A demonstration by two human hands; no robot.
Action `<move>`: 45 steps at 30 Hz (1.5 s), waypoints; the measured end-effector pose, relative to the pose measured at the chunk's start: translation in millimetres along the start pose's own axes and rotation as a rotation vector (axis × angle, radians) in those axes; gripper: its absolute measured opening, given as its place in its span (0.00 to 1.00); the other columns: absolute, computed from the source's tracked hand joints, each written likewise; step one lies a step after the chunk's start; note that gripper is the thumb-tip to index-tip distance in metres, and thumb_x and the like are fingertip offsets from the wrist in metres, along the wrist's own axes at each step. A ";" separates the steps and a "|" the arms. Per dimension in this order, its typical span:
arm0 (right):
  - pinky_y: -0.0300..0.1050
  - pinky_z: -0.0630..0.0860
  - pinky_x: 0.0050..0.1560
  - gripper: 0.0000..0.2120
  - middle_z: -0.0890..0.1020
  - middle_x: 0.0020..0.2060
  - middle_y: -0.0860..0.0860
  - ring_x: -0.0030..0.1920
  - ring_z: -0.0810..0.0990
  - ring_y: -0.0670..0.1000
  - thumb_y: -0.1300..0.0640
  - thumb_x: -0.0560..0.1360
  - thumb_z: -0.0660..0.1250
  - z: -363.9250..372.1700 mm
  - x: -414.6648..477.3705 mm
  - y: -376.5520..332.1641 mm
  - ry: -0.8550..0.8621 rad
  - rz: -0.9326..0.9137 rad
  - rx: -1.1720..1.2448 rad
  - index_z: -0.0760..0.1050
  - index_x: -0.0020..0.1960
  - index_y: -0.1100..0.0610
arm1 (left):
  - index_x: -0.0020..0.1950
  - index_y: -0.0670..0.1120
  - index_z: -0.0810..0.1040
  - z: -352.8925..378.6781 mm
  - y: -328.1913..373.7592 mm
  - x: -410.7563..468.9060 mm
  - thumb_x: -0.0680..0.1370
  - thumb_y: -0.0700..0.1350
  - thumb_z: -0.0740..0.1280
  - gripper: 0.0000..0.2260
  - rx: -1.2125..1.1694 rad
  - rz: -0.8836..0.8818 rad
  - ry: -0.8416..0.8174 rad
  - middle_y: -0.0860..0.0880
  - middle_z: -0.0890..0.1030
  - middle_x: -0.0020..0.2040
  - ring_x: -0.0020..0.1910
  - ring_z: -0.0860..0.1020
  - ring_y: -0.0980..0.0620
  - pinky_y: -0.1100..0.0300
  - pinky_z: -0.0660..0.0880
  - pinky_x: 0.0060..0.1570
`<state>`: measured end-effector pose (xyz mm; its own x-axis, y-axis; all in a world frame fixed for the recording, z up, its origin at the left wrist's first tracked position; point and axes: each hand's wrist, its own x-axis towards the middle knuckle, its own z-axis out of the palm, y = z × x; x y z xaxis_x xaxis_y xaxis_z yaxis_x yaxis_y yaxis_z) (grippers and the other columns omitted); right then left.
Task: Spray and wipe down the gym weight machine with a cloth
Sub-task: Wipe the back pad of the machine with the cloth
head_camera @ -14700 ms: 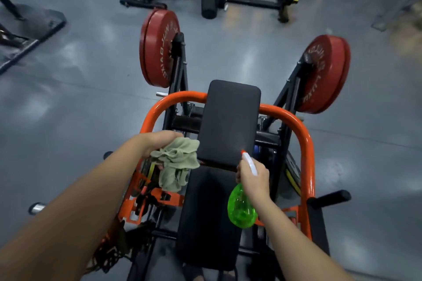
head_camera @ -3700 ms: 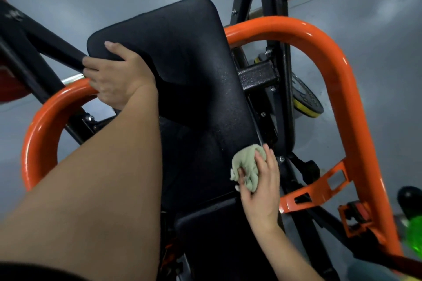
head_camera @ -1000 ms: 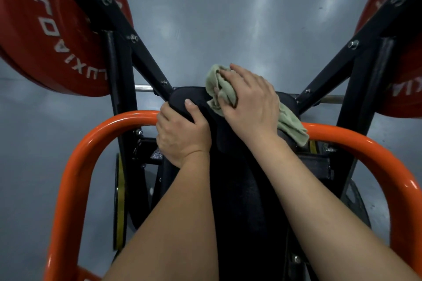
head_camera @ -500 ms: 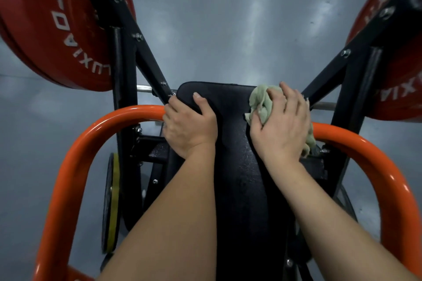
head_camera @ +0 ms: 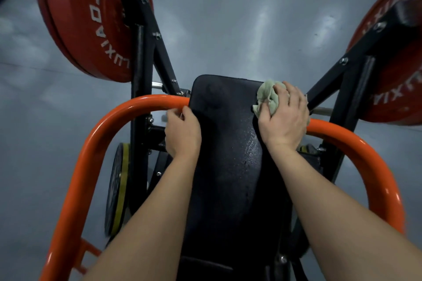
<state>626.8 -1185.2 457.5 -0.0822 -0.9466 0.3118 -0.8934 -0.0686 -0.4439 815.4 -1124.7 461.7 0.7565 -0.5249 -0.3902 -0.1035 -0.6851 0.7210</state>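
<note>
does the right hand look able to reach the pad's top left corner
Probably yes: right hand holds the cloth at the pad's top right, bare pad between; left hand grips lower.

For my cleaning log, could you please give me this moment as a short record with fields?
Surface being wiped: black back pad, upper right corner
Cloth: pale green cloth, bunched, pressed on the pad
Right hand: right hand holds the cloth
Left hand: left hand grips the pad's left edge
Pad state: wet sheen below the cloth
Frame: orange bar passes behind the pad
Weights: red plates on both sides
Spray bottle: not in view
</note>
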 end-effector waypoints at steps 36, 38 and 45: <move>0.65 0.51 0.79 0.17 0.72 0.75 0.53 0.79 0.61 0.63 0.60 0.73 0.72 -0.3 18.7 4.0 -0.097 -0.141 0.284 0.84 0.59 0.49 | 0.61 0.47 0.81 25.7 -19.2 -22.6 0.85 0.59 0.49 0.25 0.302 -0.058 0.297 0.38 0.84 0.53 0.54 0.80 0.33 0.44 0.71 0.52; 0.61 0.48 0.79 0.18 0.74 0.74 0.54 0.78 0.63 0.64 0.57 0.68 0.72 24.9 21.6 -43.4 -0.202 -0.265 0.331 0.85 0.58 0.50 | 0.62 0.47 0.81 25.5 -19.6 -21.5 0.85 0.59 0.50 0.25 0.298 -0.066 0.298 0.38 0.84 0.55 0.54 0.79 0.33 0.44 0.71 0.52; 0.56 0.42 0.80 0.17 0.73 0.73 0.55 0.78 0.62 0.61 0.58 0.69 0.78 61.9 14.6 -120.2 -0.357 -0.462 0.373 0.84 0.58 0.53 | 0.62 0.48 0.81 25.6 -21.6 -18.3 0.84 0.61 0.50 0.25 0.312 -0.098 0.291 0.36 0.83 0.55 0.54 0.79 0.33 0.45 0.72 0.50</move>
<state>760.3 -1210.3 463.4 0.4779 -0.8355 0.2714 -0.5847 -0.5331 -0.6115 787.2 -1113.2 438.6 0.9183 -0.3163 -0.2380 -0.1789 -0.8679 0.4634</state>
